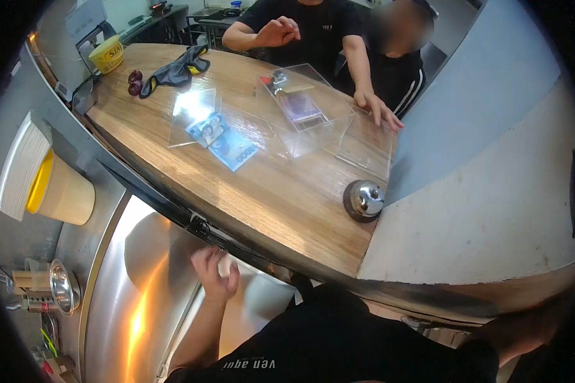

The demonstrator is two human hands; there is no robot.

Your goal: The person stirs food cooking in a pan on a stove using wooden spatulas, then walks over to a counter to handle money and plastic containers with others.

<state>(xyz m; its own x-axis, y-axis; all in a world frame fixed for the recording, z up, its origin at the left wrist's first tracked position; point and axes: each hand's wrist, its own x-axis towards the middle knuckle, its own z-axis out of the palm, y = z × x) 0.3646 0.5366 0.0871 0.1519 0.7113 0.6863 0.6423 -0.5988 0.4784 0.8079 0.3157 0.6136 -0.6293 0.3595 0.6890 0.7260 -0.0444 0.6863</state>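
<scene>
My left hand (pixel 215 273) is raised just below the counter's near edge, slightly smeared by motion. Its fingers are loosely curled, apart from the thumb, and nothing shows between them. My right arm (pixel 524 329) reaches off to the right, and its hand is out of view. On the wooden counter (pixel 287 210) lies a blue banknote (pixel 233 150), partly under a clear plastic piece (pixel 179 131). Farther back, a purple banknote (pixel 300 108) shows through a clear acrylic holder (pixel 313 143). A silver call bell (pixel 364 200) stands near the counter's right end.
Across the counter, one person's hand (pixel 377 110) rests near the holder and the other (pixel 278 32) is raised. Another person (pixel 396 64) is beside them. Grey-and-yellow gloves (pixel 176 71), red onions (pixel 135 83) and a yellow tub (pixel 107 55) sit at the far left. A wall (pixel 479 191) bounds the right.
</scene>
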